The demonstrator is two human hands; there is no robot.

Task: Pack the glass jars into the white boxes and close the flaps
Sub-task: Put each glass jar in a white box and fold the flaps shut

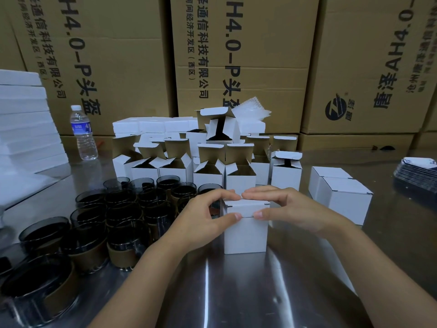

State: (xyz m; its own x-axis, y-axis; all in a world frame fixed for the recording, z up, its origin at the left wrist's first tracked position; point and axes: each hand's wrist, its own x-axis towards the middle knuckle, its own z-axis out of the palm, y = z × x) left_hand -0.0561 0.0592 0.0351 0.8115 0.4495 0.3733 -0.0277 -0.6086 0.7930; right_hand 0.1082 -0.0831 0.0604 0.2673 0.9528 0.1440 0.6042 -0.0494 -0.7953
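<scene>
Reflective metal tabletop (248, 292). Rear wall: stacked brown cardboard cartons (260, 55) with black printed lettering, some reading "AH4.0-P". Far left: a leaning stack of white foam slabs (23, 119) resting on the tabletop. Just beside it: a clear plastic water bottle (81, 131), upright, with a white cap and a blue label. Rear centre: a crumpled sheet of bubble wrap (251, 110). Right edge: a stack of dark cards (416, 174), only partly in view.

Closed box (246, 233): plain white. Open boxes (240, 183): white outside, brown kraft inside. Glass jars (127, 233): smoky, near black, each with a brown band. Cartons (132, 55): tan, black printed characters. Water bottle (82, 133): clear, blue label, white cap. Table (236, 292): grey metal sheen. Card stack (416, 176): dark blue and white.
</scene>
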